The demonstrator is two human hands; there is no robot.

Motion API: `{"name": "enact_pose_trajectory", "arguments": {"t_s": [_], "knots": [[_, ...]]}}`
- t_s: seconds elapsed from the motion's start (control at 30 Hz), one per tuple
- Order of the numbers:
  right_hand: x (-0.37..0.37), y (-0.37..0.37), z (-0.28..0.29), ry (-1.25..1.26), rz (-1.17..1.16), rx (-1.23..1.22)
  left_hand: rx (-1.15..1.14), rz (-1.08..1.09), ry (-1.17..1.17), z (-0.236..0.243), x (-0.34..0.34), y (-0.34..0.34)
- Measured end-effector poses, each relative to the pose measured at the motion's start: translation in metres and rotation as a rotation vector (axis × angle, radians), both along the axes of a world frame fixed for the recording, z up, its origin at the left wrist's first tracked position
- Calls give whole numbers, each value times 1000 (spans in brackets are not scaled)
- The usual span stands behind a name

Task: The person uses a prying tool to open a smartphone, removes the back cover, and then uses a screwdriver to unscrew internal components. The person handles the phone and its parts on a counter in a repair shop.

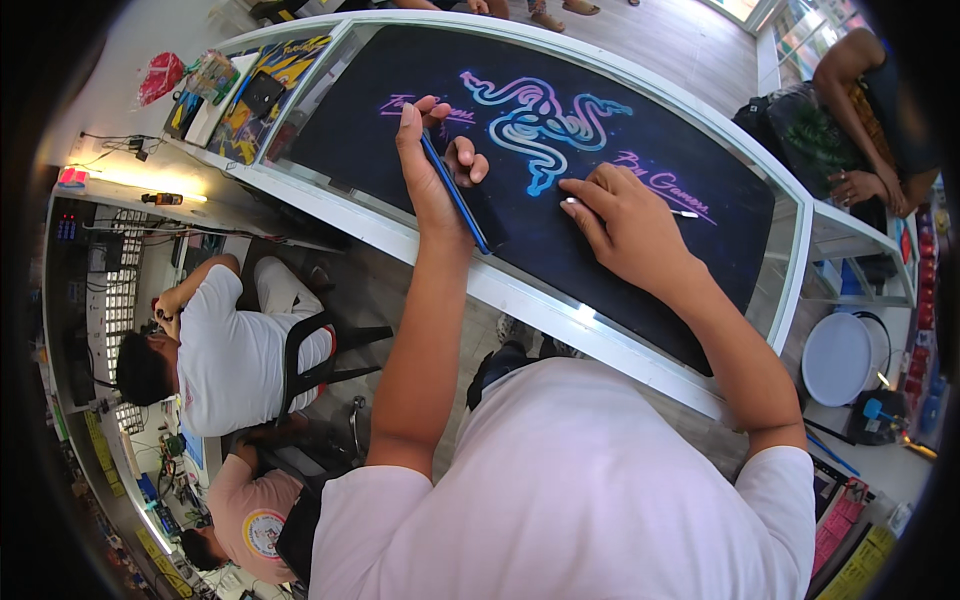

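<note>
You have one left hand (pixel 428 185), one right hand (pixel 638 222), one smartphone (pixel 477 211), one desk mat (pixel 560 255), and two people (pixel 232 350) on your left.

My left hand (pixel 430 195) is curled in a firm hold, thumb extended up the left side of the grip, fingertips wrapping the right. Below the grip, my left forearm (pixel 417 330) stands nearly upright. Right of it, my right hand (pixel 635 230) is palm down, index and thumb tips close together (pinch unconfirmed), right forearm (pixel 725 330) slanting.
</note>
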State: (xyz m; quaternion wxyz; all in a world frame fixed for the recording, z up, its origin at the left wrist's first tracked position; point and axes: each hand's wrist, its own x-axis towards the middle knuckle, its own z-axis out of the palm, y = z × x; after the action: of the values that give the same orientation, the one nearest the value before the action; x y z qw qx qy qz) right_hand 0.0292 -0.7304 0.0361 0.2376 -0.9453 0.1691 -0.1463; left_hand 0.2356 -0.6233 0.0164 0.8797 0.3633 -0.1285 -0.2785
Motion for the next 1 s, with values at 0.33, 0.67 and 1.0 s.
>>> {"name": "enact_pose_trajectory", "arguments": {"t_s": [0.33, 0.67, 1.0], "knots": [[61, 15, 16, -119, 63, 1285, -25, -51, -133, 13, -15, -11], [70, -20, -1, -471, 73, 1642, 318, -342, -627, 16, -52, 41], [69, -13, -13, -576, 42, 1541, 285, -319, -601, 7, -54, 40]]}}
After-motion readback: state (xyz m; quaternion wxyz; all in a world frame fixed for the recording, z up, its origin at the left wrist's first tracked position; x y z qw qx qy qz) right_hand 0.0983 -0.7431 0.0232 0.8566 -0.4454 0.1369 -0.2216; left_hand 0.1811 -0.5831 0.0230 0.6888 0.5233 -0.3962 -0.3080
